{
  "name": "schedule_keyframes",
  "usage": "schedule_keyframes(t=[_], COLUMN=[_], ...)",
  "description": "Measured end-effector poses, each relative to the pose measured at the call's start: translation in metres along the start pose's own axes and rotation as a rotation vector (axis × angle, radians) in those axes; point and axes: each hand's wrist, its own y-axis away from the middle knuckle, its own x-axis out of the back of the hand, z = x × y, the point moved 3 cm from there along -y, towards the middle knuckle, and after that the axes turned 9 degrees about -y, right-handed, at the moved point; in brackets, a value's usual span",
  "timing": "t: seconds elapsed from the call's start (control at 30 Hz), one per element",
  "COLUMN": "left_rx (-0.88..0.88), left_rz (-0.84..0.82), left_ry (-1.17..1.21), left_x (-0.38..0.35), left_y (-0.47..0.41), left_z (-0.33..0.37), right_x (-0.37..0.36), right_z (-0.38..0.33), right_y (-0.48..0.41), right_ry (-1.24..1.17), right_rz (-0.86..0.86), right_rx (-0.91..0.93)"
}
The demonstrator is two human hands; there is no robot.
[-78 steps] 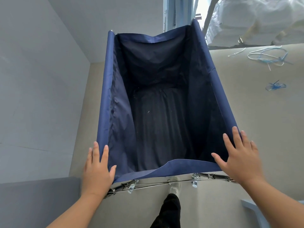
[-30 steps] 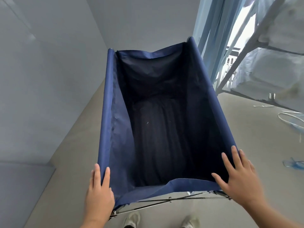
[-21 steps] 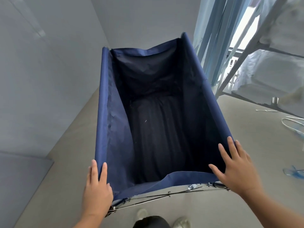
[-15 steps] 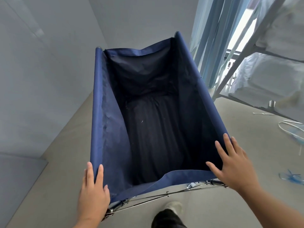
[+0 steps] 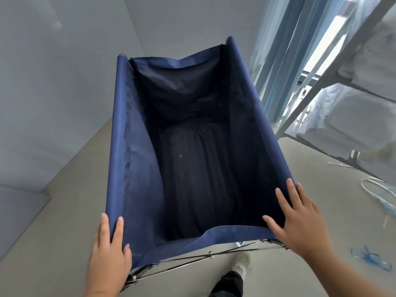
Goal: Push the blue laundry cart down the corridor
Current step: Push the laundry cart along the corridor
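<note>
The blue laundry cart (image 5: 117,133) fills the middle of the view, an open fabric bin on a folding metal frame (image 5: 192,259), with nothing visible inside. My left hand (image 5: 107,258) wraps its near-left corner, fingers outside the rim and thumb on the fabric. My right hand (image 5: 300,224) lies over the near-right corner with fingers spread and the thumb along the near rim. The cart points away from me along the beige floor (image 5: 70,211).
A grey wall (image 5: 53,93) runs close along the left, with a low grey ledge (image 5: 17,211) at its foot. On the right stand blue curtains (image 5: 278,50) and a metal rack (image 5: 317,82) holding white bags (image 5: 351,116). Blue straps (image 5: 368,259) and a white cord (image 5: 377,189) litter the floor.
The cart and I have moved forward along the wall. The rack and curtains have come nearer on the right. Both hands stay on the near corners; my feet alternate beneath.
</note>
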Motion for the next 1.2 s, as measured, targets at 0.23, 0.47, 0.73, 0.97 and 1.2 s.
schedule_keyframes(t=[0.23, 0.47, 0.73, 0.97, 1.2], left_rx=[0.047, 0.103, 0.172, 0.235, 0.298], left_rz=[-0.086, -0.136, -0.158, -0.164, -0.142], left_ry=[0.014, 0.047, 0.072, 0.085, 0.038], left_x=[-0.001, 0.008, 0.013, 0.017, 0.026], left_y=[-0.005, -0.005, -0.012, -0.021, -0.036], left_z=[0.053, 0.106, 0.161, 0.203, 0.244], right_x=[0.015, 0.029, 0.041, 0.055, 0.068], right_z=[0.048, 0.088, 0.132, 0.162, 0.185], right_y=[-0.036, -0.066, -0.108, -0.148, -0.195], right_ry=[0.007, 0.009, 0.033, 0.056, 0.047], right_rz=[-0.033, -0.058, -0.104, -0.141, -0.153], right_rx=[0.043, 0.102, 0.145, 0.201, 0.276])
